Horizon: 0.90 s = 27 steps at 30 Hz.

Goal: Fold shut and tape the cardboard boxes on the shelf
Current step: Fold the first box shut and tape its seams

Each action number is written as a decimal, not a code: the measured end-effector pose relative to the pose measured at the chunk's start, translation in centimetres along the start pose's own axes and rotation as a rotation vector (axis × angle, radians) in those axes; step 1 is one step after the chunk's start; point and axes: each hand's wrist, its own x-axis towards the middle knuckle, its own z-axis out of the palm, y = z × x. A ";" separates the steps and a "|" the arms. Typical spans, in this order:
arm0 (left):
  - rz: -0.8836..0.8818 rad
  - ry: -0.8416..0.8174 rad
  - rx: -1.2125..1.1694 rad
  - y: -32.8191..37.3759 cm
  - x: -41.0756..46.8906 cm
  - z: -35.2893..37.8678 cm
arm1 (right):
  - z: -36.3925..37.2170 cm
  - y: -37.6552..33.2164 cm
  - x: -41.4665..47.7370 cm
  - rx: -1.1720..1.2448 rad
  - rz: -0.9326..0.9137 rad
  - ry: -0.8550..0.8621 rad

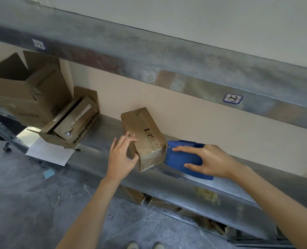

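A small brown cardboard box [143, 133] lies on the metal shelf [98, 141], its flaps folded shut. My left hand [121, 156] grips the box's near left corner, thumb on the front face and fingers on its left side. My right hand [205, 161] holds a blue tape dispenser [180, 159] whose front end presses against the box's near right end, where clear tape shows. Two open cardboard boxes stand at the left: a medium one [73, 126] with a smaller carton inside and a large one [28, 92] with raised flaps.
A white sheet of paper [49, 152] hangs over the shelf's front edge at the left, a pen beside it. Another shelf beam [149, 56] with labels runs above. A lower shelf holds cardboard pieces [167, 205]. The floor [32, 203] is grey stone.
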 end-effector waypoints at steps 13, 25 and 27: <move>-0.055 -0.168 -0.095 0.3 -1.1 0.0 | -0.4 0.2 0.7 -0.063 -0.017 -0.012; -0.065 -0.092 -0.125 1.1 -1.7 0.1 | -0.4 0.0 1.3 -0.048 -0.087 0.011; -0.061 -0.105 -0.156 0.0 -1.3 -0.9 | -0.3 -0.5 1.4 -0.010 -0.109 0.009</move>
